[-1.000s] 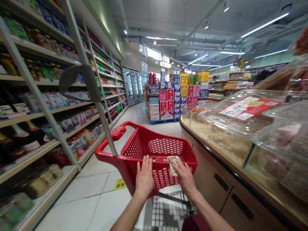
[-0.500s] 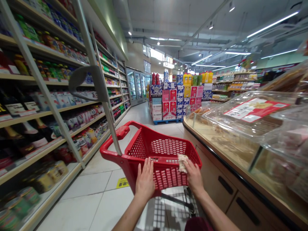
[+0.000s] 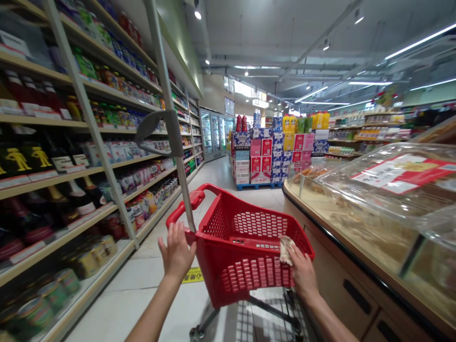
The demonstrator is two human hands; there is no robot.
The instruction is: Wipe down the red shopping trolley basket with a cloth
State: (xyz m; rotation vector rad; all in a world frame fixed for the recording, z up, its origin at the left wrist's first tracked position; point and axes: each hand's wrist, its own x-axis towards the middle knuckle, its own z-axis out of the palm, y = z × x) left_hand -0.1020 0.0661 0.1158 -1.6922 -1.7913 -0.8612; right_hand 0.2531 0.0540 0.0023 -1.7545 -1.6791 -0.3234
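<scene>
A red plastic shopping cart (image 3: pixel 205 273) stands sideways in front of me, its perforated basket holding nothing that I can see. My right hand (image 3: pixel 302 273) presses a crumpled whitish cloth (image 3: pixel 285 250) against the near rim, toward the basket's right end. At the left, my left hand (image 3: pixel 177 251) is open with its fingers spread, by the corner where the red handle (image 3: pixel 174 216) joins the basket. Whether its fingertips touch the cart I cannot tell. A grey pole (image 3: pixel 184 190) with a loop-shaped grip (image 3: pixel 174 133) rises from that corner.
Shelves of bottles and cans (image 3: pixel 121 159) line the left side. On the right is a counter (image 3: pixel 320 232) with clear plastic covers (image 3: pixel 384 194), close to the cart's end. Stacked drink cartons (image 3: pixel 261 161) stand ahead. A yellow floor sticker (image 3: pixel 193 274) lies beneath the cart.
My left hand has moved left, from the middle of the near rim to the handle corner, and its fingers have spread. The right hand stays at the rim with the cloth. My view has shifted left.
</scene>
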